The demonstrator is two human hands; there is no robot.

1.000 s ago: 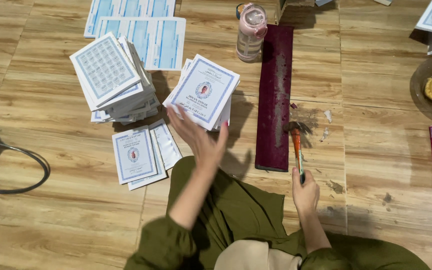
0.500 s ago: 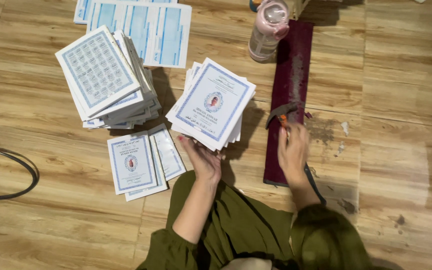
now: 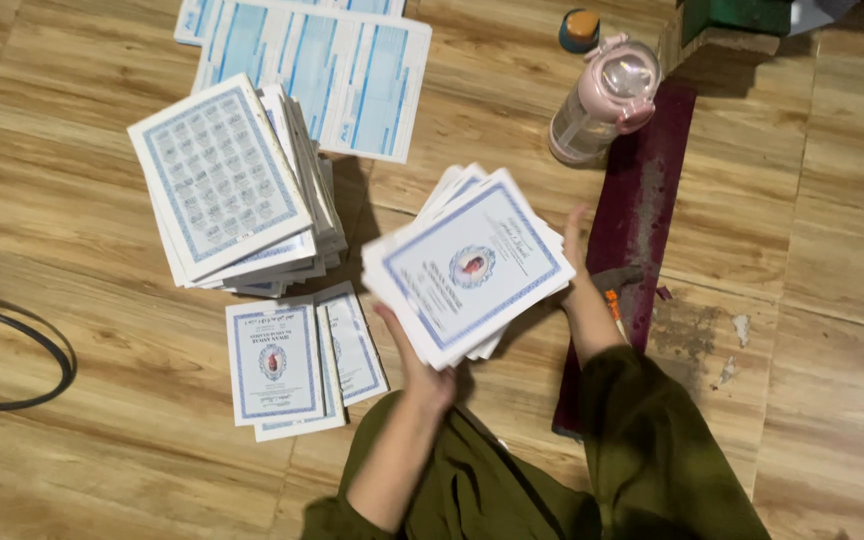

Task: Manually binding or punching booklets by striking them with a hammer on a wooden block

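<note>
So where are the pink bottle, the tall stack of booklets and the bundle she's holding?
Pink bottle [image 3: 604,100], head view, on its clear body.
Tall stack of booklets [image 3: 220,180], head view, top cover.
Held bundle [image 3: 467,268], head view, front cover's middle.

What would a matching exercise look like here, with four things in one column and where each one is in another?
1 booklet bundle
2 pink bottle
3 tall booklet stack
4 black cable

a floor, far left edge
b held between left hand and right hand
c beside the dark red mat, top
d floor, left of the hands

Pairs: 1-b, 2-c, 3-d, 4-a
</note>
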